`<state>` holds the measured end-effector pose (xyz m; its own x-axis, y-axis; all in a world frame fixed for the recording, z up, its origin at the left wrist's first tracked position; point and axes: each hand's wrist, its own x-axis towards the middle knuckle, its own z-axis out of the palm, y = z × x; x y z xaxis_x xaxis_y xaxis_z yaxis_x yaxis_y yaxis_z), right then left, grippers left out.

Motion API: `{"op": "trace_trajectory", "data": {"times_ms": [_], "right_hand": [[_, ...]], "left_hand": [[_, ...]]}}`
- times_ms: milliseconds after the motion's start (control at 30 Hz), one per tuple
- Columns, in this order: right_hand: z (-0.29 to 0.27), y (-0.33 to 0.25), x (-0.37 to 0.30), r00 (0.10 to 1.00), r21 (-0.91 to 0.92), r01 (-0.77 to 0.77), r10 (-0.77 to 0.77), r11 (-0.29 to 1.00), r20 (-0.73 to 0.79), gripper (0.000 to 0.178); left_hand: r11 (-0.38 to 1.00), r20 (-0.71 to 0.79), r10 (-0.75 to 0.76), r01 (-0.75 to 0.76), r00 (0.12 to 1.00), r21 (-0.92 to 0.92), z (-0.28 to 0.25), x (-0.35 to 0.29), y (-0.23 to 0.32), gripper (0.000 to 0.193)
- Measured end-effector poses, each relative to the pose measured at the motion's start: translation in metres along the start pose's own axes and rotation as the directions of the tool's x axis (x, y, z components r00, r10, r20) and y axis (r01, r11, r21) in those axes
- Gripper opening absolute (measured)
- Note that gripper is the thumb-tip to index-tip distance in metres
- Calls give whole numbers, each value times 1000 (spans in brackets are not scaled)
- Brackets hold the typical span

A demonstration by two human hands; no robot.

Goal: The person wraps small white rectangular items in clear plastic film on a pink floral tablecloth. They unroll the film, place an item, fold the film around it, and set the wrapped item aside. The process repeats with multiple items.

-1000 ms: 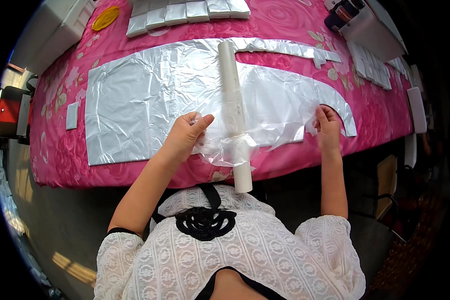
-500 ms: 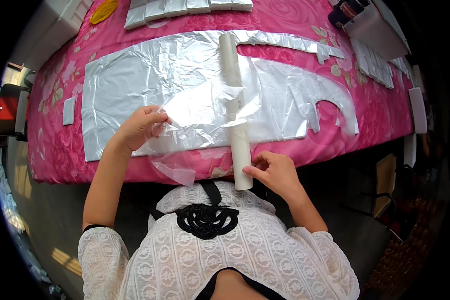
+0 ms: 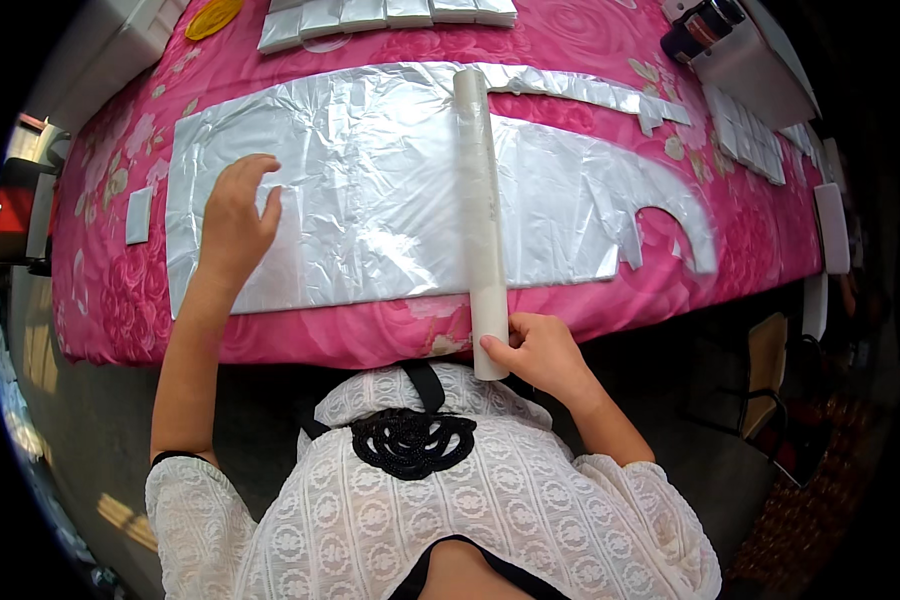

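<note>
Covering the table, a pink floral cloth [image 3: 360, 338] spreads beneath everything else. Silver sheeting [image 3: 395, 190] lies on it, longest from left to right, with a curved, hooked end at the right. A pale tube [image 3: 483, 220] crosses this sheeting, its long axis running away from the person, nearly square to the sheeting's length. Its far end points to the opposite side of the table, tipped slightly left, and reaches the sheeting's far edge; its near end juts past the table's near edge, in front of the person's waist. Folded silver packets [image 3: 385, 18] stand in a row beyond. The right hand [image 3: 545, 355] grips the tube near that near end, thumb on top, fingers curled at its right side. The left hand [image 3: 238, 215] is empty over the sheeting's left part, half open, thumb apart from bent fingers; whether it touches, I cannot tell. One small silver packet [image 3: 139, 215] lies just left of the sheeting.
</note>
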<state>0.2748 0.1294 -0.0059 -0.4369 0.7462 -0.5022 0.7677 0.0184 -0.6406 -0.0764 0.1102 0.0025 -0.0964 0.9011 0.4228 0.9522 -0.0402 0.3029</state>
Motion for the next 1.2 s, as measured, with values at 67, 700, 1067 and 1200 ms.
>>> {"op": "trace_trajectory", "data": {"times_ms": [67,700,1067,1200], "right_hand": [[-2,-1,0,1000,-13,7,-7,1000,1,42],[-73,-58,168,982,-51,184,-186,982,-42,58],[-147,-14,270,958,918,279,23,-282,-284,37],[-263,84,254,843,807,355,-212,-472,-495,48]], "left_hand": [[968,51,91,-76,995,-240,27,5,58,33],[988,414,145,-154,899,-13,118,9,114,59],[990,415,136,-137,899,-27,115,10,117,60],[989,412,147,-144,899,-39,117,10,119,61]]}}
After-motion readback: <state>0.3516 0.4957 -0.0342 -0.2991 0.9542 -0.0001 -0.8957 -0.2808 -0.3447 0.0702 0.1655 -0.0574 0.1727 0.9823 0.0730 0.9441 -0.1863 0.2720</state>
